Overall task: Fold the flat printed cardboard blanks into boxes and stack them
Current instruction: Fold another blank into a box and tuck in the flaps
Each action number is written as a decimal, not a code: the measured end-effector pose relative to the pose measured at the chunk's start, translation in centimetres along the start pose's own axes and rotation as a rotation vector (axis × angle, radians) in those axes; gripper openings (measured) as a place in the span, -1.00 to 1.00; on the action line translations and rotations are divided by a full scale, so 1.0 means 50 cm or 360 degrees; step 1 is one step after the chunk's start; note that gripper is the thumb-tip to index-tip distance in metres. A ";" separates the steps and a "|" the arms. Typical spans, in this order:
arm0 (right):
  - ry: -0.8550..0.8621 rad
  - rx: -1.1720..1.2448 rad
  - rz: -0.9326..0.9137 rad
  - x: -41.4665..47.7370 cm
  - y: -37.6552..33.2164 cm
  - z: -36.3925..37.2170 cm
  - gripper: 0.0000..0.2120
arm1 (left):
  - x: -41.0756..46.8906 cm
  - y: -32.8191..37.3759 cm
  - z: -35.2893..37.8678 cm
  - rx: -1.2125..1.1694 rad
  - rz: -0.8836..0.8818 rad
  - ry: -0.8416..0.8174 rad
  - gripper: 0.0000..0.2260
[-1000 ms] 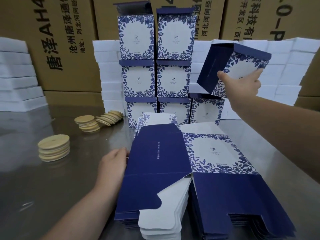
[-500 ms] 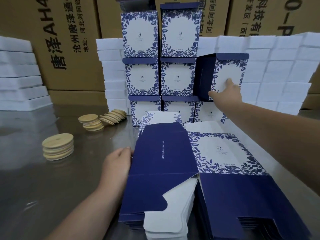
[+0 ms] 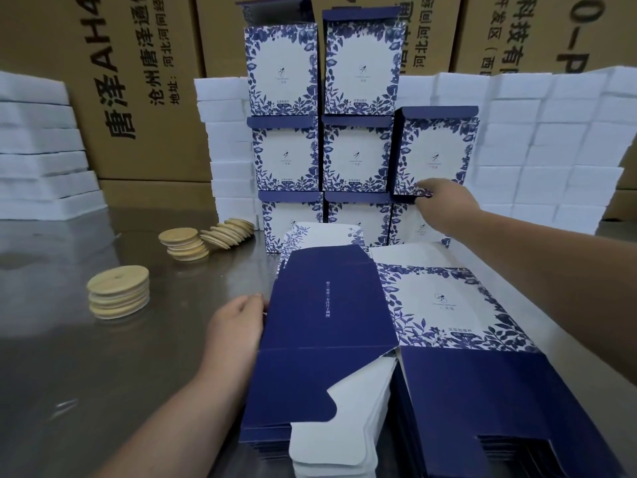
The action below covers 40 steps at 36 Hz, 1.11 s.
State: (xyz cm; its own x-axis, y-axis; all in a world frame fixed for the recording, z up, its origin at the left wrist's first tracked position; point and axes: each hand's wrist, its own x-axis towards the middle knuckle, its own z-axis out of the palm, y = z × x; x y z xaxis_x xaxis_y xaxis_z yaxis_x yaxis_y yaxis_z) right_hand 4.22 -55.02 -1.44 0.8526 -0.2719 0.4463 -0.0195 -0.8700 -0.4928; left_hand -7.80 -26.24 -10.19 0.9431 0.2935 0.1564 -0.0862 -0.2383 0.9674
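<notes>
Brown cartons (image 3: 144, 98) backed the steel table (image 3: 103, 374), with white foam slabs (image 3: 551, 150) stacked before them. The blanks (image 3: 327, 322) lay piled nearest, the stacked boxes (image 3: 286, 153) behind. The right column's top box (image 3: 436, 153) sat upright, and the right hand (image 3: 448, 201) touched its lower edge with straight fingers. The left hand (image 3: 238, 326) curled round the blanks' left edge.

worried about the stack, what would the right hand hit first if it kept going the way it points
The right hand would first meet the lower corner of the upper right-column box; contact depth is unclear.
</notes>
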 end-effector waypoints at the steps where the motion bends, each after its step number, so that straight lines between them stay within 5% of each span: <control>1: -0.0012 0.0005 0.0017 0.005 0.005 -0.005 -0.60 | 0.000 0.000 0.000 0.0007 0.0008 0.0001 -0.70; 11: -0.0409 -0.0113 0.0023 0.022 0.010 0.004 -0.58 | 0.002 -0.001 0.003 0.0008 0.0024 0.0009 -0.75; 22: -0.0508 -0.0315 0.0035 0.024 -0.008 0.014 -0.61 | -0.004 0.002 0.003 -0.0056 0.0014 0.0009 -0.74; 29: -0.0180 0.0004 -0.0040 -0.007 -0.007 0.007 -0.79 | 0.002 -0.003 0.004 -0.0030 0.0023 0.0008 -0.76; 31: -0.0131 0.0034 -0.0045 -0.026 -0.006 0.001 -0.70 | 0.001 -0.003 0.003 -0.0028 0.0003 0.0002 -0.75; 40: -0.0010 0.0881 0.0116 -0.171 0.006 -0.076 -0.80 | -0.025 0.030 -0.001 -0.0351 -0.0185 -0.0009 -0.69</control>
State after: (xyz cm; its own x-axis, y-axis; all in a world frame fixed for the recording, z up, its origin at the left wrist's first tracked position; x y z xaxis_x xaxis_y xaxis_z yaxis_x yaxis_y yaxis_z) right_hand -5.05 -54.51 -2.56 0.8625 -0.3191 0.3929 0.1976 -0.5024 -0.8417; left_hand -9.14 -26.91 -8.91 0.9524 0.3019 0.0411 -0.0446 0.0047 0.9990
